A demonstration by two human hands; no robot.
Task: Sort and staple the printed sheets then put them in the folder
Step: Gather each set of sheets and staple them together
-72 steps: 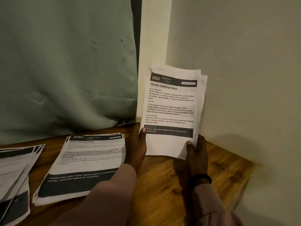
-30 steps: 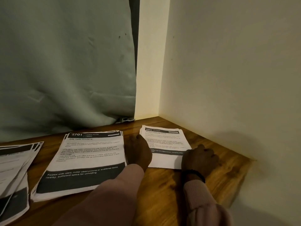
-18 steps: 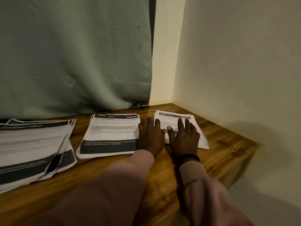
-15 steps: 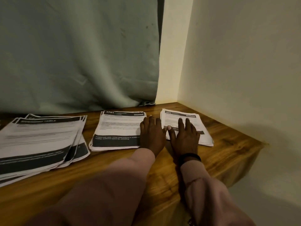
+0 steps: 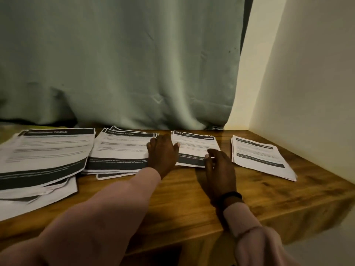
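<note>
You're in a home-like room corner: a wooden table [image 5: 288,198] set against plain cream walls [image 5: 307,73], with a grey-green fabric curtain [image 5: 124,64] behind.

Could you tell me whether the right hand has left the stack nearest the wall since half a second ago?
Yes. The right hand moved left off the rightmost stack, away from the wall, to the next stack.

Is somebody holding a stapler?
No, the left hand and right hand lie flat on paper piles, with no stapler visible.
</note>
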